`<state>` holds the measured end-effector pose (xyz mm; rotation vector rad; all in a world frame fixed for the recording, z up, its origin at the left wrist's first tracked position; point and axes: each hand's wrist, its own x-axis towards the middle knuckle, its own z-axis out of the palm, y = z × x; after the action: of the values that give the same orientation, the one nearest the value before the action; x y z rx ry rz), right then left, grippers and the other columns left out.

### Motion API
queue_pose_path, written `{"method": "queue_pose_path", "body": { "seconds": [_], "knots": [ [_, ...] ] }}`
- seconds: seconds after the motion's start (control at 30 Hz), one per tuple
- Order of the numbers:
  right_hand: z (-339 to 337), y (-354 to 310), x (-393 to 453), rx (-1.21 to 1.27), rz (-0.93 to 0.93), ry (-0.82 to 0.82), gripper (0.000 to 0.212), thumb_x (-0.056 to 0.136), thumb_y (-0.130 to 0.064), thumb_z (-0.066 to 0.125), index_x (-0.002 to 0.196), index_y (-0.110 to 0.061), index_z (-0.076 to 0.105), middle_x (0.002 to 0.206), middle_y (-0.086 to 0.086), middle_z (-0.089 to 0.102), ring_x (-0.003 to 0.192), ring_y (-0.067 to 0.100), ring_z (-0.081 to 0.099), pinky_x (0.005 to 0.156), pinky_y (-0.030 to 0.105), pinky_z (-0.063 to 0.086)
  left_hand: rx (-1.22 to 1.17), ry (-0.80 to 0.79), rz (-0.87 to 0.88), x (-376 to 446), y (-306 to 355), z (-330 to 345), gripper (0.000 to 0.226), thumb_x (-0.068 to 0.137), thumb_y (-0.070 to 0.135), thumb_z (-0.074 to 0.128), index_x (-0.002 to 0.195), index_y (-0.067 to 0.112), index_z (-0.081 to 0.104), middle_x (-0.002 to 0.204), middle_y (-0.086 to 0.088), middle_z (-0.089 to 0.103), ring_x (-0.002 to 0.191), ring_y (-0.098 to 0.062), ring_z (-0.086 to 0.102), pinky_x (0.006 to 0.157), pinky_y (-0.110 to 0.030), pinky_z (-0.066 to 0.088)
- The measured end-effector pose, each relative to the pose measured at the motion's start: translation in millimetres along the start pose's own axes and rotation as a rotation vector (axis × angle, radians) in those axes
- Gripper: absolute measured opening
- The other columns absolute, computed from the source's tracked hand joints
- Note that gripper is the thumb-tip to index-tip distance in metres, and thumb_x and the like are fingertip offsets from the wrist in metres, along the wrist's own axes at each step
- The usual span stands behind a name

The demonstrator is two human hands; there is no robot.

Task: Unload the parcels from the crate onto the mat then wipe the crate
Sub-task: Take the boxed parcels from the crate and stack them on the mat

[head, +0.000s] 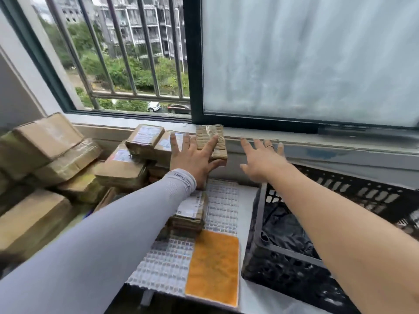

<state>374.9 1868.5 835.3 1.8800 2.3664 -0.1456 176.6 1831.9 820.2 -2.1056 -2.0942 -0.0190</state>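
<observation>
Parcels (145,152) of brown cardboard lie piled left of the black crate (294,264), most of them on or beside the white gridded mat (224,207) that touches the crate's left wall. One taped parcel (212,141) stands on top of the pile, against the window sill beyond the crate's far left corner. The left hand (192,157), at the end of a grey sleeve (113,223), lies on this parcel with fingers spread and straight, the thumb against its near side; nothing is gripped. The right hand (263,159) hovers just beside that parcel, above the crate's far left corner, fingers apart and straight, holding nothing, with a dark ring on one finger. Another labelled parcel (192,211) sits on the mat under the left wrist. An orange cloth (213,268) lies flat on the near end of the mat, just left of the crate. Inside the crate something black and crumpled (285,230) shows; I cannot tell what it is.
</observation>
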Motion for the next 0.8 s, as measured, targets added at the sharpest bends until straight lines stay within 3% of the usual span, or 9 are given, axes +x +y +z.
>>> {"method": "queue_pose_path", "body": {
  "seconds": [0.33, 0.5, 0.8],
  "knots": [
    [42.7, -137.0, 33.9, 0.028, -0.156, -0.057, 0.075, 0.107, -0.053, 0.036, 0.164, -0.034, -0.009, 0.173, 0.007, 0.003, 0.159, 0.034, 0.001, 0.124, 0.064, 0.000, 0.084, -0.085, -0.061, -42.8, -114.2, 72.5, 0.077, 0.093, 0.081, 0.006, 0.159, 0.048, -0.015, 0.168, -0.021, 0.024, 0.158, -0.040, 0.011, 0.119, -0.069, -0.004],
    [71.8, -180.1, 38.6, 0.023, -0.150, -0.110, 0.070, 0.108, -0.055, 0.028, 0.164, -0.034, -0.009, 0.173, 0.007, 0.005, 0.159, 0.034, 0.002, 0.124, 0.065, 0.002, 0.021, -0.127, -0.046, -56.4, -142.8, 108.4, 0.077, 0.093, 0.083, 0.009, 0.159, 0.050, -0.013, 0.168, -0.022, 0.022, 0.158, -0.039, 0.008, 0.119, -0.066, -0.011],
    [147.6, -246.6, 39.3, 0.059, -0.108, -0.307, 0.068, 0.109, -0.050, 0.026, 0.164, -0.032, -0.010, 0.173, 0.007, 0.005, 0.158, 0.036, 0.004, 0.124, 0.063, 0.005, -0.002, -0.319, 0.002, -80.3, -184.5, 188.3, 0.076, 0.095, 0.078, 0.011, 0.160, 0.047, -0.011, 0.169, -0.023, 0.018, 0.158, -0.039, 0.005, 0.120, -0.067, -0.009]
  ]
}}
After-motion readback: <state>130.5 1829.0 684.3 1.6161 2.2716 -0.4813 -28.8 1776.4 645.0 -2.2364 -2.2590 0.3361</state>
